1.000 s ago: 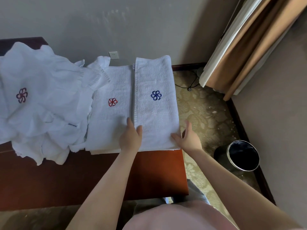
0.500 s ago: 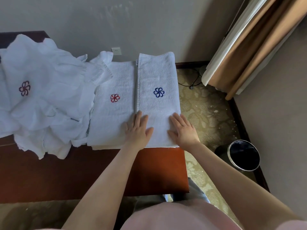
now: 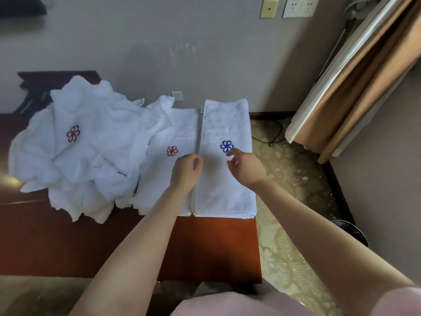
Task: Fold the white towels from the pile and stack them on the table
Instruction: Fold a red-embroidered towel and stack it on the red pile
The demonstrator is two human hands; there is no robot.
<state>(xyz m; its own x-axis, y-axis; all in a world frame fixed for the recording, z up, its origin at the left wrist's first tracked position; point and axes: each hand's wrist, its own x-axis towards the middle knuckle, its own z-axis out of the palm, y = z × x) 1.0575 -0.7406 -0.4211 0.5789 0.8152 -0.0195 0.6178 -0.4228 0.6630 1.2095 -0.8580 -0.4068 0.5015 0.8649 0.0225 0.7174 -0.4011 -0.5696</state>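
A folded white towel with a blue flower logo (image 3: 224, 183) lies at the right end of the red-brown table (image 3: 211, 247). Beside it on the left lies a folded white towel with a red logo (image 3: 168, 174). A loose pile of white towels (image 3: 79, 156) covers the table's left part. My left hand (image 3: 185, 168) hangs over the seam between the two folded towels, fingers loosely curled, with nothing seen in it. My right hand (image 3: 247, 166) hovers just below the blue logo, fingers relaxed and empty.
The wall runs right behind the table. A patterned carpet (image 3: 291, 201), a black waste bin (image 3: 352, 231) and a cable on the floor lie to the right. Curtains (image 3: 355, 83) hang at the upper right. The table's right edge is flush with the blue-logo towel.
Both hands left the near end of the blue-logo towel, where they pressed flat, and moved up toward the logos with fingers now curled. The view also tilted upward.
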